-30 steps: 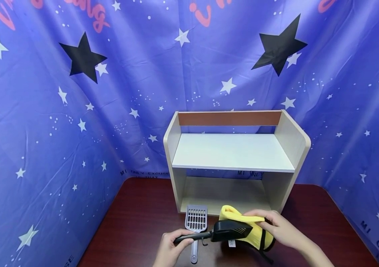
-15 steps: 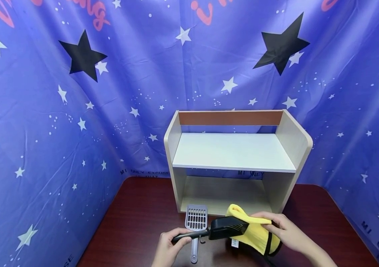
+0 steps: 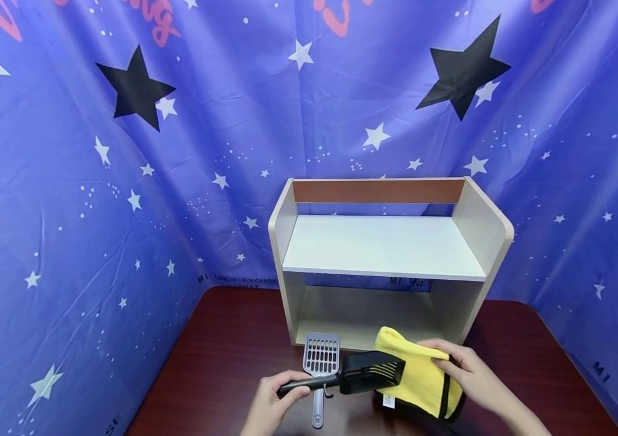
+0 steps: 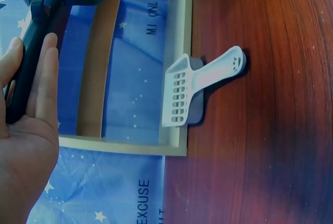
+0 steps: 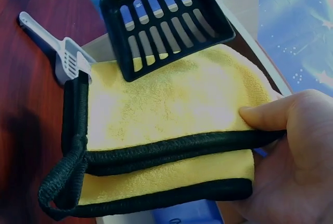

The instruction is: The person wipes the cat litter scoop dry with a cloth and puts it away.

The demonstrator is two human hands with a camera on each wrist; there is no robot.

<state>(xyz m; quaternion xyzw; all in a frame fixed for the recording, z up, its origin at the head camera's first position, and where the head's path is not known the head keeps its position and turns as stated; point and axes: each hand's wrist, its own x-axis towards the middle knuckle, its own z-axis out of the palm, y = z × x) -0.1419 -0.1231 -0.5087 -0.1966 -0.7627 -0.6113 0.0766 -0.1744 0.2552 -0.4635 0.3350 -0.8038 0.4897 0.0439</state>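
Note:
My left hand grips the handle of a black slotted litter scoop, raised over the table with its head pointing right. In my right hand is a folded yellow cloth with black edging, pinched between thumb and fingers at its right side. In the right wrist view the scoop's slotted head overlaps the cloth's upper edge, and a black loop hangs from one corner of the cloth. A grey litter scoop lies on the table near my left hand, its slotted head toward the shelf.
A two-tier wooden shelf unit stands at the back of the dark red table. Its front edge is just behind the grey scoop. A blue curtain with stars surrounds the table at the back and sides.
My right hand and the cloth have shifted to the right, so the black scoop's head overlaps less of the cloth. My left hand has moved slightly left, still holding the scoop.

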